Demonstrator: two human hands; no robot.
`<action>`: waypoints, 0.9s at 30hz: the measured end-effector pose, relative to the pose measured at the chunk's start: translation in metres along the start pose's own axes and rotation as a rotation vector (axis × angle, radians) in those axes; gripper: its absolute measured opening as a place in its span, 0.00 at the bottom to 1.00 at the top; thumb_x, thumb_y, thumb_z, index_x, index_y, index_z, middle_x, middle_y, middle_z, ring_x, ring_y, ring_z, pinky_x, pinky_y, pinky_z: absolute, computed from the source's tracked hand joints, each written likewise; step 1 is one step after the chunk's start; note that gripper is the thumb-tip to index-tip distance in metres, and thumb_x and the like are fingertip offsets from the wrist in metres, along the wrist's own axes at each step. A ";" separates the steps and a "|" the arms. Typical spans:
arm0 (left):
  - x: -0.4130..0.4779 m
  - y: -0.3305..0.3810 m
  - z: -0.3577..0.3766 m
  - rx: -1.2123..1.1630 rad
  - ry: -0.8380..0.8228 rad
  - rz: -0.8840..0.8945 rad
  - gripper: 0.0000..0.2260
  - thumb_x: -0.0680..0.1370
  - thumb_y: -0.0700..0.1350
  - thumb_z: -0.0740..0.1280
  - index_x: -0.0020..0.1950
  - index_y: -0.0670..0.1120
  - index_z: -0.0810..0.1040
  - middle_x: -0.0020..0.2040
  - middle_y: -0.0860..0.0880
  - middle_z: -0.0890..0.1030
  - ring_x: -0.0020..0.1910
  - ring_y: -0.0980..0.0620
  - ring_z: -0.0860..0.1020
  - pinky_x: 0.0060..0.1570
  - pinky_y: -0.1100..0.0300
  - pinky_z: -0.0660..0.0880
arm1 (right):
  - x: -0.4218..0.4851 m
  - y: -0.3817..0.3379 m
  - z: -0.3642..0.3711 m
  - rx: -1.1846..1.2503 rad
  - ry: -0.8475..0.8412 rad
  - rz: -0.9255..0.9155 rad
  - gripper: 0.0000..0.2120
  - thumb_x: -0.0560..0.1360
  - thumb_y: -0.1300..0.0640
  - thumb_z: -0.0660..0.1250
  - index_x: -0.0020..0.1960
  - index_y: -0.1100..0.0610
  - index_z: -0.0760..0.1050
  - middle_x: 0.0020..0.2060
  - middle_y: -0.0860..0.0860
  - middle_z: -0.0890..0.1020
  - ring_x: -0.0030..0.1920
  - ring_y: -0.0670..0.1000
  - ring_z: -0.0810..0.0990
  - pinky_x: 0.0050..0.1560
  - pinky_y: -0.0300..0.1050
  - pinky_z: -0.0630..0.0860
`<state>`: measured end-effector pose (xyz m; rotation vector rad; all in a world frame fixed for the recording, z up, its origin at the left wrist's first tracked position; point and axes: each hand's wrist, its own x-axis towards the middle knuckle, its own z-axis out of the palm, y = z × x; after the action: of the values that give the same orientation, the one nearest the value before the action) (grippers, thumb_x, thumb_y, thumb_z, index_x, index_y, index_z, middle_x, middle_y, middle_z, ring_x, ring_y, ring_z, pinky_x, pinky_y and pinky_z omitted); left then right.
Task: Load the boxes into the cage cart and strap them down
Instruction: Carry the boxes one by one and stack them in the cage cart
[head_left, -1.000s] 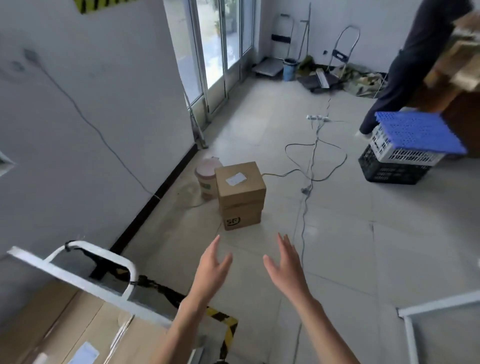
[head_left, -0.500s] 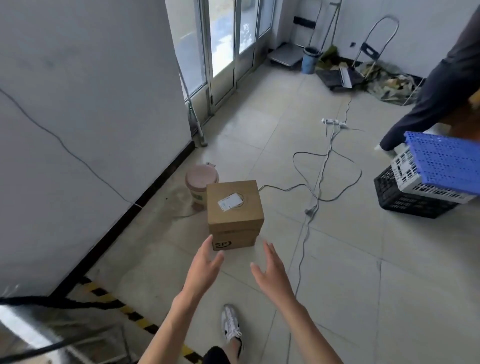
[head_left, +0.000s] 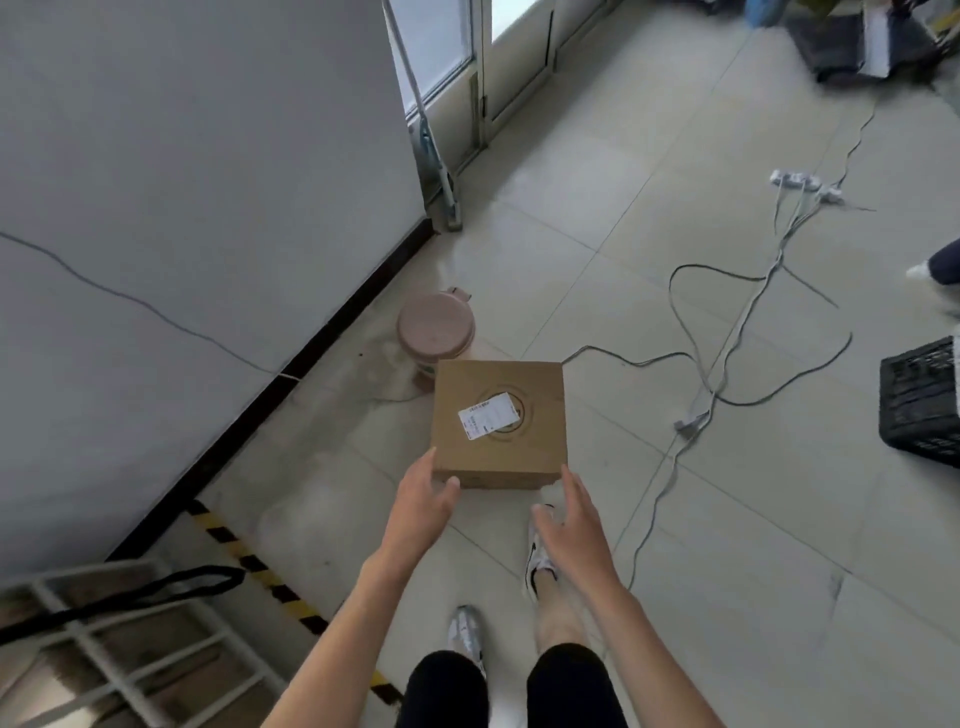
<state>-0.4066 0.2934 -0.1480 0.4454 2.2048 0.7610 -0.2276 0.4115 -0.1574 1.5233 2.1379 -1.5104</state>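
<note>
On the floor sits the box (head_left: 498, 415), a pink bin (head_left: 435, 330) just behind it. The person has stepped closer, so both hands now reach the box's near edge. The left hand (head_left: 421, 499), spread wide, seems to touch its near-left corner. The right hand (head_left: 571, 519), also spread, hovers just beside its near-right corner. Neither holds anything, so lifting toward the cage cart (head_left: 130, 649), nearer and left of the box, looks next.

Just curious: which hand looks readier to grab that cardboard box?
Left, narrowly: the left hand seems to touch the cardboard box at its near corner; the right hand hangs just short.
</note>
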 end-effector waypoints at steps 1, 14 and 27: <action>0.015 0.000 0.005 -0.022 0.023 -0.033 0.27 0.81 0.44 0.65 0.78 0.43 0.62 0.77 0.45 0.67 0.76 0.49 0.63 0.69 0.64 0.57 | 0.018 0.002 0.000 -0.010 -0.031 0.011 0.34 0.80 0.47 0.61 0.81 0.48 0.49 0.80 0.49 0.54 0.79 0.51 0.52 0.77 0.51 0.54; 0.202 -0.064 0.081 -0.110 -0.016 -0.343 0.30 0.77 0.45 0.69 0.77 0.45 0.63 0.75 0.45 0.69 0.74 0.46 0.65 0.73 0.52 0.63 | 0.218 0.050 0.010 -0.203 -0.177 0.174 0.36 0.77 0.53 0.63 0.80 0.51 0.52 0.78 0.51 0.60 0.77 0.53 0.59 0.75 0.53 0.61; 0.331 -0.169 0.115 -0.455 -0.113 -0.526 0.41 0.74 0.45 0.75 0.81 0.52 0.57 0.76 0.50 0.69 0.68 0.55 0.72 0.67 0.59 0.66 | 0.372 0.100 0.071 0.058 -0.025 0.561 0.42 0.68 0.43 0.72 0.74 0.54 0.56 0.68 0.52 0.71 0.60 0.54 0.75 0.57 0.50 0.72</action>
<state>-0.5514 0.3812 -0.4979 -0.3017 1.8411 0.8766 -0.3635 0.6001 -0.4730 1.8953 1.4727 -1.3767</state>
